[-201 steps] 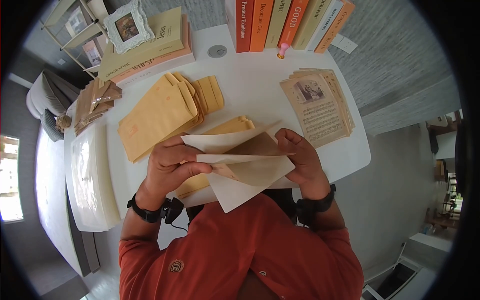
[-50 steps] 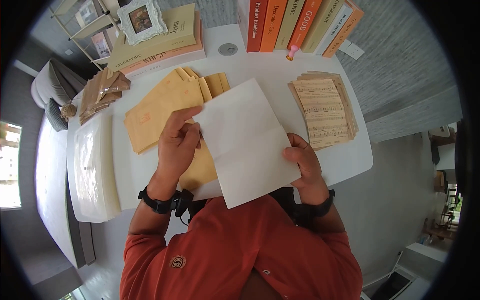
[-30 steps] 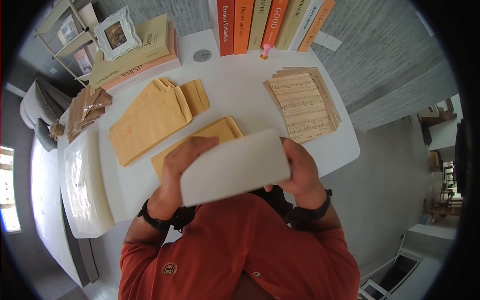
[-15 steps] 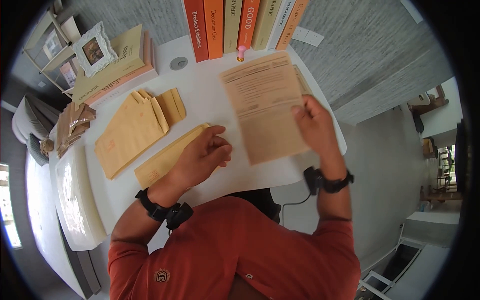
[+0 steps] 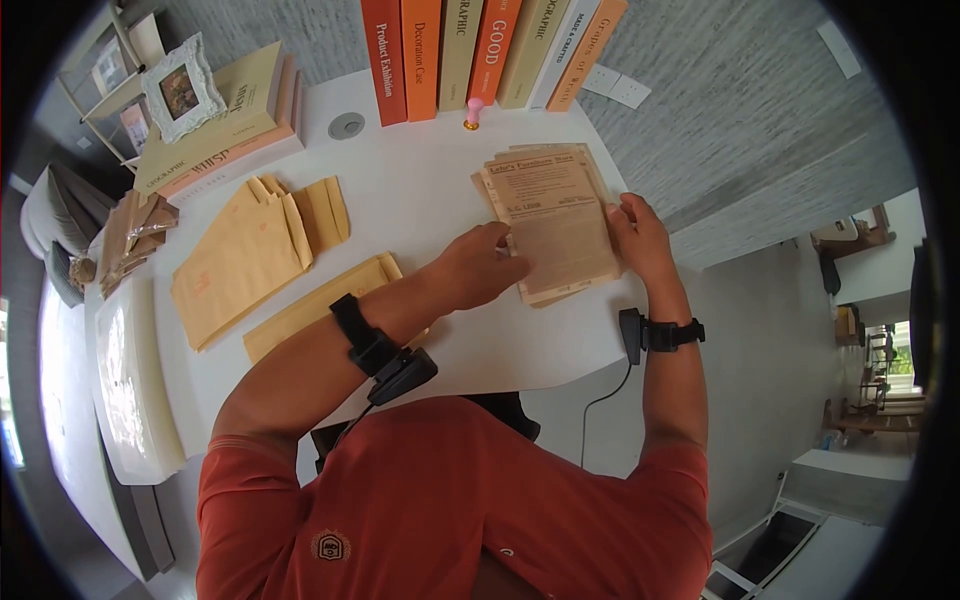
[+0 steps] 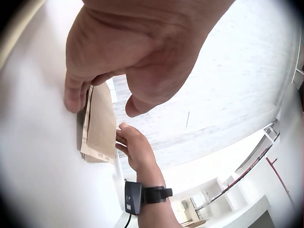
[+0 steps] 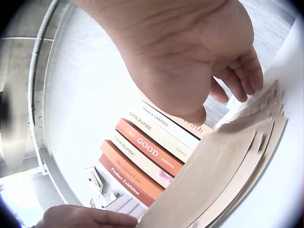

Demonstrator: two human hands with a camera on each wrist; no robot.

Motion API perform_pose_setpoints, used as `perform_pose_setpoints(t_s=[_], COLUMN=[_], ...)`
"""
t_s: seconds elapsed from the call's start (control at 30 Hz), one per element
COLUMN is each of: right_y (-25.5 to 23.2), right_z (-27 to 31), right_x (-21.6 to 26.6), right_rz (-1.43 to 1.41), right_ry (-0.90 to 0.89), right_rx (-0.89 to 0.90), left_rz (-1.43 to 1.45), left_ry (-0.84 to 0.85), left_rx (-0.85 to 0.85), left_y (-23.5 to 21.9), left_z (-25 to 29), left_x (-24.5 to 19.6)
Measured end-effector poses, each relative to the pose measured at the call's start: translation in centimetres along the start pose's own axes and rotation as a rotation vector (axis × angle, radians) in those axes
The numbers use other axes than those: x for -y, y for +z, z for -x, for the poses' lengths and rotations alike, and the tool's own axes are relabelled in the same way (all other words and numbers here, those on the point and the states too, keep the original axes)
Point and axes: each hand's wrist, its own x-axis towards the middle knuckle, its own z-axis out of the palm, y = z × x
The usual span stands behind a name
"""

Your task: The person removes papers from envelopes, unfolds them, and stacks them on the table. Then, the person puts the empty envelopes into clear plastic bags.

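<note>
A stack of aged printed papers lies at the right of the white table, a brownish sheet with a furniture-store heading uppermost. My left hand is at the stack's left edge, its fingers loosely bent. In the left wrist view, the left fingertips reach the edge of the papers while the thumb stands apart. My right hand is beside the right edge, fingers relaxed. Seen from the right wrist, its thumb is near the top sheet and the other fingers extend past the uneven sheet edges.
Kraft envelopes lie in a large pile and a smaller pile on the left. Upright books and a pink-handled stamp stand behind the papers. Clear plastic sleeves lie at the left edge.
Both hands earlier held and turned a pale sheet. The right hand then carried a printed sheet over the stack; it now lies on top. The left hand has moved right to the stack.
</note>
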Motion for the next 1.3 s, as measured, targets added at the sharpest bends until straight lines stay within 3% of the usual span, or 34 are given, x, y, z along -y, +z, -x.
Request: perform_pose_setpoints(t_s=[0.07, 0.17, 0.23, 0.3, 0.4, 0.47, 0.6, 0.7, 0.8, 0.9, 1.03, 1.2, 1.3], right_y=[0.1, 0.6, 0.5, -1.0, -1.1, 0.9, 5.5, 7.1, 7.9, 8.1, 8.3, 7.3, 7.2], right_z=[0.4, 0.4, 1.7, 5.0, 9.6, 11.2, 12.8, 13.3, 13.3, 13.3, 14.0, 14.6, 14.3], right_x=[0.5, 0.1, 0.1, 3.5, 7.9, 10.6, 14.7, 16.4, 16.8, 17.3, 17.4, 18.5, 18.7], right_rz=[-0.085, -0.059, -0.069, -0.293, -0.267, -0.347, -0.395, -0.362, -0.397, -0.388, -0.612, -0.892, -0.793], right_ry=[0.014, -0.054, -0.127, -0.114, -0.255, -0.403, -0.587, -0.613, -0.598, -0.627, -0.470, -0.198, -0.158], right_rx=[0.020, -0.061, -0.160, -0.084, 0.151, 0.301, 0.492, 0.468, 0.417, 0.255, 0.346, 0.567, 0.602], left_rz=[0.013, -0.172, -0.333, -0.554, -0.885, -0.928, -0.871, -0.893, -0.849, -0.802, -0.806, -0.859, -0.880], left_ry=[0.043, 0.129, 0.380, 0.403, 0.131, 0.050, -0.018, -0.004, 0.042, 0.160, 0.374, 0.507, 0.545], left_rx=[0.025, -0.152, -0.163, -0.215, -0.320, -0.320, -0.420, -0.417, -0.419, -0.473, -0.538, -0.590, -0.583], left_y=[0.4, 1.2, -1.7, -5.0, -6.1, -5.0, -4.3, -4.9, -4.8, -4.4, -3.9, -3.9, -4.3], left_z=[-0.7, 0.2, 4.8, 11.2, 17.5, 18.8, 18.6, 18.5, 18.6, 19.0, 20.1, 20.3, 20.1], left_x=[-0.6, -0.3, 0.8, 2.3, 4.5, 6.1, 7.7, 8.5, 8.5, 8.4, 8.6, 9.3, 8.9])
